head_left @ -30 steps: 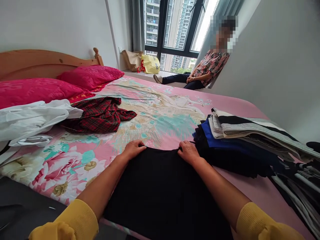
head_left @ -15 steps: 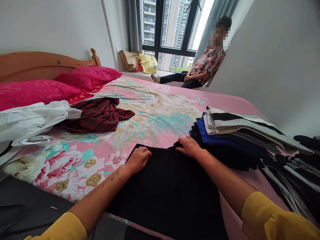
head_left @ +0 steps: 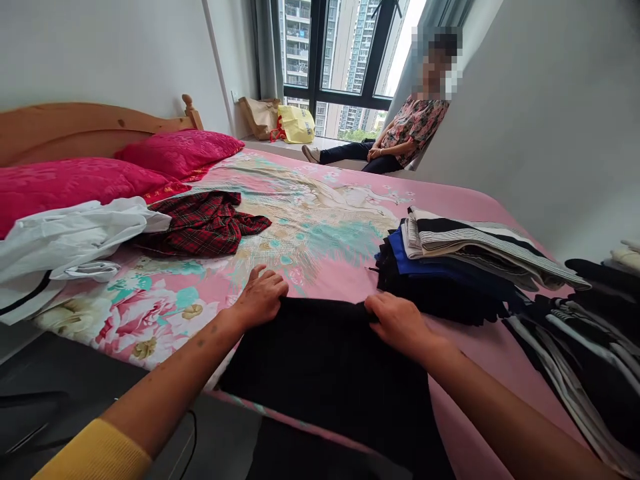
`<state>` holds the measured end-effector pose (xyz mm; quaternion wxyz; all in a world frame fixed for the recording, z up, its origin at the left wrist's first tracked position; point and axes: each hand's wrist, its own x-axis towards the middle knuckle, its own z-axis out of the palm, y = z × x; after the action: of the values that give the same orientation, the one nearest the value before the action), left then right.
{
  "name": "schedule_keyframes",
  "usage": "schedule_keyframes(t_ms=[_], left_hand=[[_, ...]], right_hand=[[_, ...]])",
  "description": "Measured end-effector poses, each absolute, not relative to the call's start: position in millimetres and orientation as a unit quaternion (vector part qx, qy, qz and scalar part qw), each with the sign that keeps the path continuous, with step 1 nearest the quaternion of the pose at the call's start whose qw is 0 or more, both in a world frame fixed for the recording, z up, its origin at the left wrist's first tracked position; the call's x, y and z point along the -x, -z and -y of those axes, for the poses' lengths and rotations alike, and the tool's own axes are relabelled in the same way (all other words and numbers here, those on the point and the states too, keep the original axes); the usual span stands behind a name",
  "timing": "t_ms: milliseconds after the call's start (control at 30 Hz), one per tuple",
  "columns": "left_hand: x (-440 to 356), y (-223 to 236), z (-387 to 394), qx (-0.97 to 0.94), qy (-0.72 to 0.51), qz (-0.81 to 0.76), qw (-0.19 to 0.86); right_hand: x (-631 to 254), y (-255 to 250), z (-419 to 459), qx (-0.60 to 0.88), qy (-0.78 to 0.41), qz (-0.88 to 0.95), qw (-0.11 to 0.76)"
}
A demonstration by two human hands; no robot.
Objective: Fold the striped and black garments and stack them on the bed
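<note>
A black garment point(head_left: 330, 367) lies over the near edge of the bed, its lower part hanging down toward me. Its exact kind is hard to make out. My left hand point(head_left: 264, 297) grips the far left corner between thumb and fingers. At the far right corner my right hand point(head_left: 397, 323) is closed on the same cloth. The top edge runs nearly straight between the two hands. Just beyond my right hand sits a stack of folded clothes point(head_left: 445, 293), with black and blue pieces below and a striped one on top.
A red plaid garment point(head_left: 210, 223) and white clothing point(head_left: 80, 233) lie on the floral bedsheet point(head_left: 320, 227) at left, near pink pillows point(head_left: 185, 152). More folded clothes point(head_left: 585, 353) are piled at right. A person point(head_left: 415, 133) sits by the window, near bags point(head_left: 296, 125).
My hands have shifted apart slightly, and the garment's top edge is now pulled straighter. My right hand has come nearer to me. The view has moved a little.
</note>
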<state>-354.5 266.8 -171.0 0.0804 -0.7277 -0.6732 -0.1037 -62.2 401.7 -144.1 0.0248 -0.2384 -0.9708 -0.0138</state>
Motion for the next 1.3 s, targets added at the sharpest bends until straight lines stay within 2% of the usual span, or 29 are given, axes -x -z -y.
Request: schedule_keyframes(t_ms=[167, 333, 433, 667, 967, 1233, 1300], left_hand=[[350, 187, -206, 0.742, 0.103, 0.661, 0.027], [354, 193, -185, 0.698, 0.158, 0.698, 0.029], [344, 193, -187, 0.703, 0.193, 0.684, 0.038], [322, 223, -191, 0.668, 0.123, 0.734, -0.006], [346, 213, -174, 0.535, 0.228, 0.813, 0.024], [335, 209, -188, 0.631, 0.135, 0.763, 0.039], [339, 204, -199, 0.636, 0.126, 0.761, 0.031]], right_hand=[[28, 179, -353, 0.205, -0.039, 0.977, 0.041], [4, 189, -341, 0.229, -0.119, 0.956, 0.138], [-11, 187, -344, 0.262, -0.083, 0.945, 0.178], [-22, 204, -353, 0.292, 0.013, 0.947, 0.136], [-18, 198, -345, 0.266, -0.018, 0.929, 0.256], [8, 205, -342, 0.287, -0.033, 0.943, 0.166], [16, 202, -350, 0.303, -0.047, 0.937, 0.169]])
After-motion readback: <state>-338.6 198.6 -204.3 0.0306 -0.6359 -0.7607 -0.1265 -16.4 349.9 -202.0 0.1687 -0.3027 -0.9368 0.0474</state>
